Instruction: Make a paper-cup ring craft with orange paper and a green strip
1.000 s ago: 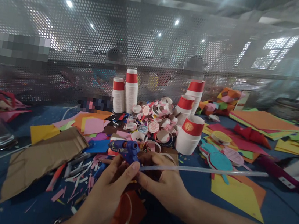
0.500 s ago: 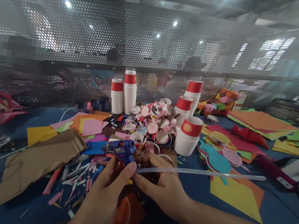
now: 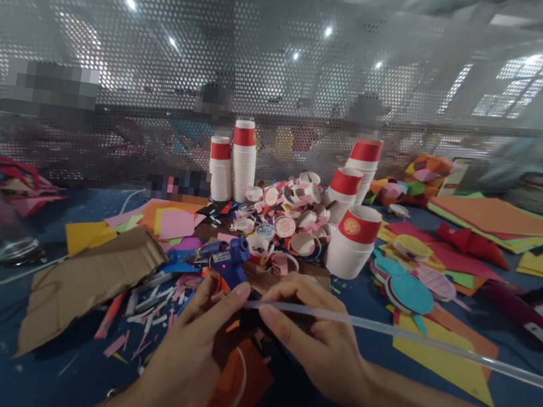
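A blue glue gun point(image 3: 230, 262) with a small red light points to the left, and my left hand point(image 3: 205, 336) is closed around its lower part. My right hand point(image 3: 316, 334) pinches a long translucent glue stick point(image 3: 385, 328) near its left end. The stick's left tip is at the rear of the glue gun, by my left thumb; whether it is inside cannot be made out. The rest of the stick stretches to the right edge of the view. Below my hands lies an orange sheet point(image 3: 246, 385) with a pale curved line.
Behind my hands are a pile of cut cup pieces point(image 3: 295, 213) and stacks of paper cups point(image 3: 351, 242). Cardboard point(image 3: 83, 285) and paper scraps lie left, with a clear jar point(image 3: 1, 219). Coloured paper discs point(image 3: 408, 293) and sheets point(image 3: 496, 221) are on the right.
The glue stick has shifted right and now reaches the right edge, its right end tilted lower. My right hand has moved slightly right. The whole view has shifted a little.
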`<move>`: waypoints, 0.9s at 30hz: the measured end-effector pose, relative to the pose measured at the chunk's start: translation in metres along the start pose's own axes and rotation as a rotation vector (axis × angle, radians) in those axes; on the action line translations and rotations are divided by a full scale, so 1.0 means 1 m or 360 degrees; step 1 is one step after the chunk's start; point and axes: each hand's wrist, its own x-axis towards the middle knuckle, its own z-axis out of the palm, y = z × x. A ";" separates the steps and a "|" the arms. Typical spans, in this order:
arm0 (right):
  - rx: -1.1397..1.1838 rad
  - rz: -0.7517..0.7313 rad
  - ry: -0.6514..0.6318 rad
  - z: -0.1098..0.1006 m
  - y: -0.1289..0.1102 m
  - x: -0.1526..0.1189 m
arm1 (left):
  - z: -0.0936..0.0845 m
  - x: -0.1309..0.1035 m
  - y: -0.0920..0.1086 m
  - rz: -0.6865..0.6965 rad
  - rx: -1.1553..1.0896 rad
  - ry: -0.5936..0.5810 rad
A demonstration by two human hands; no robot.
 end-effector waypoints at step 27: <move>0.0212 0.0040 0.0423 -0.017 0.002 0.004 | 0.001 -0.006 0.001 0.0122 0.0424 -0.0367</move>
